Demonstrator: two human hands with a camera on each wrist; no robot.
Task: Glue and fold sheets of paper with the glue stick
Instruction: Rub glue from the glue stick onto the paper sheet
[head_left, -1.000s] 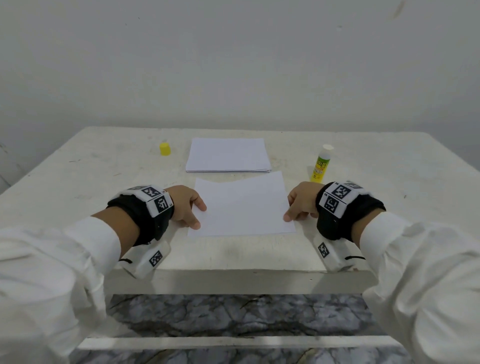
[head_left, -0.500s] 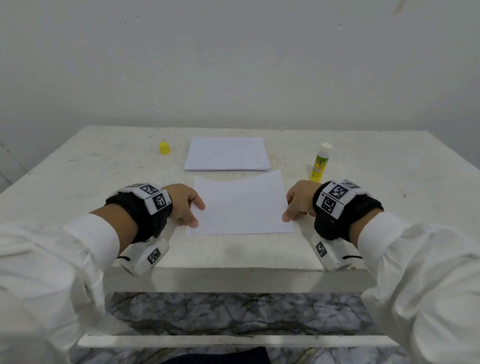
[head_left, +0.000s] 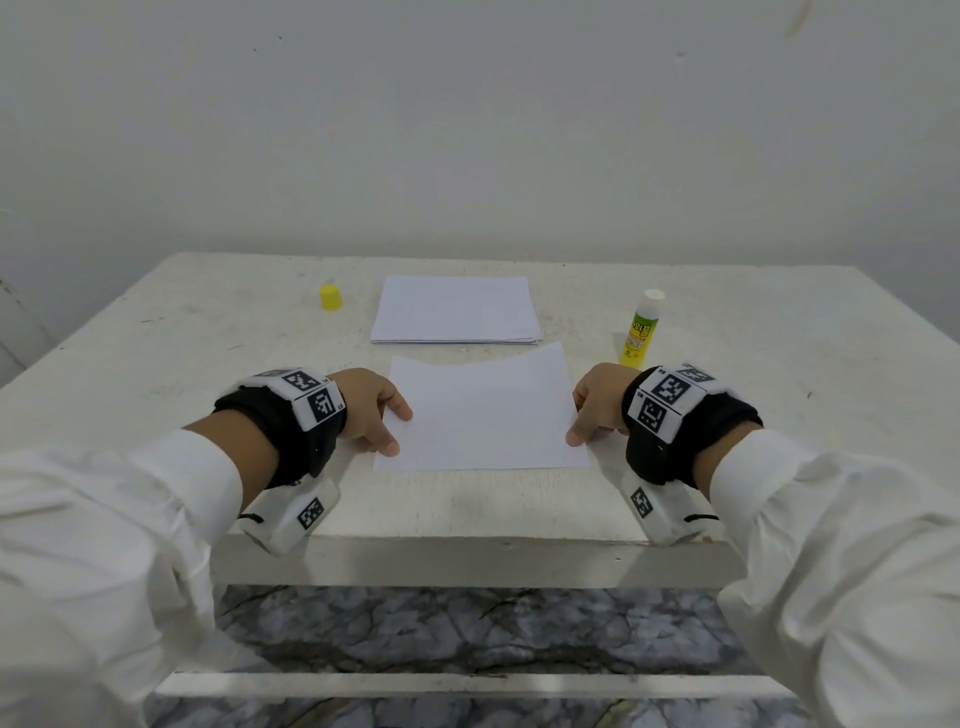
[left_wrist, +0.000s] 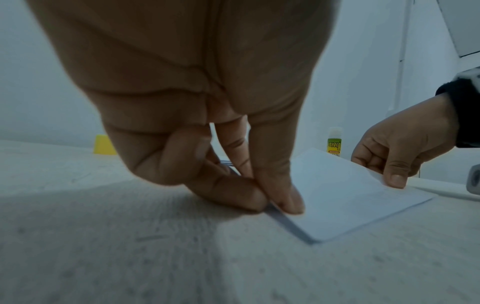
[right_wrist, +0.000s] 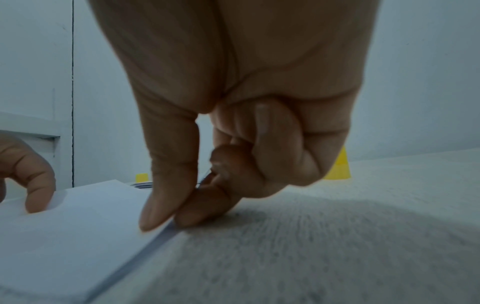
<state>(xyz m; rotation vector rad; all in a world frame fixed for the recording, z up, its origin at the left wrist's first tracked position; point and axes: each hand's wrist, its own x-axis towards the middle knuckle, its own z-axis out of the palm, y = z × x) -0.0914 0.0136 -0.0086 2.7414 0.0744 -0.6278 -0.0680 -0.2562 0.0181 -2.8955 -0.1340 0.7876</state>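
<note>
Paper, one loose sheet (head_left: 480, 415), lies flat near the front edge of the tabletop (head_left: 156, 364). The left hand (head_left: 371, 410) pinches its left edge between thumb and forefinger; the right hand (head_left: 597, 405) pinches the right edge the same way, with both edges slightly raised. The sheet looks thin, light and floppy, likely to crease or slide, so opposite edges near the front corners suit a clean fold. Beyond it sits the stack (head_left: 457, 312), with the uncapped glue stick (head_left: 640, 330) standing to its right and the yellow cap (head_left: 330, 298) to its left.
</note>
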